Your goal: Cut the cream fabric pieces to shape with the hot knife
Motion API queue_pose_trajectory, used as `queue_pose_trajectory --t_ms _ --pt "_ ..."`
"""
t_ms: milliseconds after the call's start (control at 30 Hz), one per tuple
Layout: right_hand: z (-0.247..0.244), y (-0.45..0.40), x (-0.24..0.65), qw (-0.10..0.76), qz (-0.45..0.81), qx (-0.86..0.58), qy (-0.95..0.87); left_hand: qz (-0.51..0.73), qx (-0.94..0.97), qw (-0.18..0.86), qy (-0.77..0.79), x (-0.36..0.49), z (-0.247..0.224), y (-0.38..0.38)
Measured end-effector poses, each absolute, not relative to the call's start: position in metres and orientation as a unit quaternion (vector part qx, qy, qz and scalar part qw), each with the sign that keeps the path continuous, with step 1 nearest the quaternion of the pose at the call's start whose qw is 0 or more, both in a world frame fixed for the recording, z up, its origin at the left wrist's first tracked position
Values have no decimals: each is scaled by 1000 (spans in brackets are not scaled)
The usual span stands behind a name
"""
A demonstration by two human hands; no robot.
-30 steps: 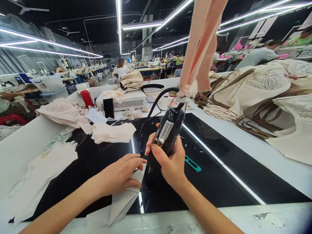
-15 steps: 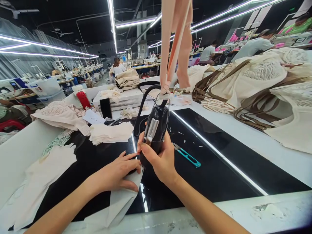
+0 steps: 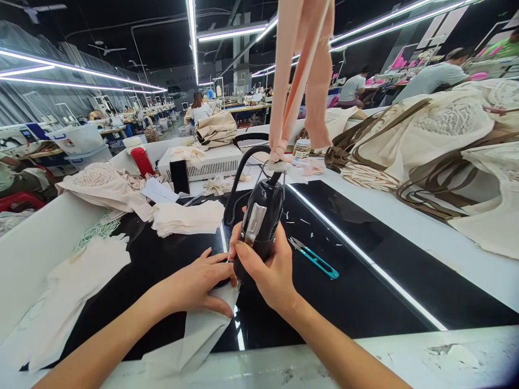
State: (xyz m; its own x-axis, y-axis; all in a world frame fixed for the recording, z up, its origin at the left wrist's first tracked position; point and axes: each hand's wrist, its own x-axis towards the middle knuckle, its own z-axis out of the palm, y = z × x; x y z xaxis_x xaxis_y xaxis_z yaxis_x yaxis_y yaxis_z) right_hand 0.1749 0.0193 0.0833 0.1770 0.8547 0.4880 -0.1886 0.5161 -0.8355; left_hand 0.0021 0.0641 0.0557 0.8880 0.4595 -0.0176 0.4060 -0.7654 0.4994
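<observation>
A black handheld tool (image 3: pixel 265 216) with a metal plate stands upright, hung from pink fabric strips (image 3: pixel 298 81). My right hand (image 3: pixel 270 265) is wrapped round its body. Beside it my left hand (image 3: pixel 203 283) lies with fingers spread on a pale fabric piece (image 3: pixel 203 335), close to the tool's base. The tool's lower end is partly hidden by my hands. To the right, teal thread snips (image 3: pixel 316 259) rest on the black board (image 3: pixel 365 292) among small white scraps.
Stacked pale fabric pieces (image 3: pixel 186 217) and more fabric (image 3: pixel 81 286) lie left. Behind are a white box (image 3: pixel 213 165), a red bottle (image 3: pixel 141 161) and a black cable (image 3: pixel 239 178). Cream garments with brown straps (image 3: pixel 430 135) are heaped right. People sit at machines further off.
The whole view has shifted slightly, with the scene a little further right. Both hands keep nearly the same place, and the tool's top leans slightly more to the right.
</observation>
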Motion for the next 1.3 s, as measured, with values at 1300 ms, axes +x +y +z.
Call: queue_pose_trajectory --t_ms 1300 --pt "96 6 185 665 369 -319 -565 118 922 -10 368 -13 36 -23"
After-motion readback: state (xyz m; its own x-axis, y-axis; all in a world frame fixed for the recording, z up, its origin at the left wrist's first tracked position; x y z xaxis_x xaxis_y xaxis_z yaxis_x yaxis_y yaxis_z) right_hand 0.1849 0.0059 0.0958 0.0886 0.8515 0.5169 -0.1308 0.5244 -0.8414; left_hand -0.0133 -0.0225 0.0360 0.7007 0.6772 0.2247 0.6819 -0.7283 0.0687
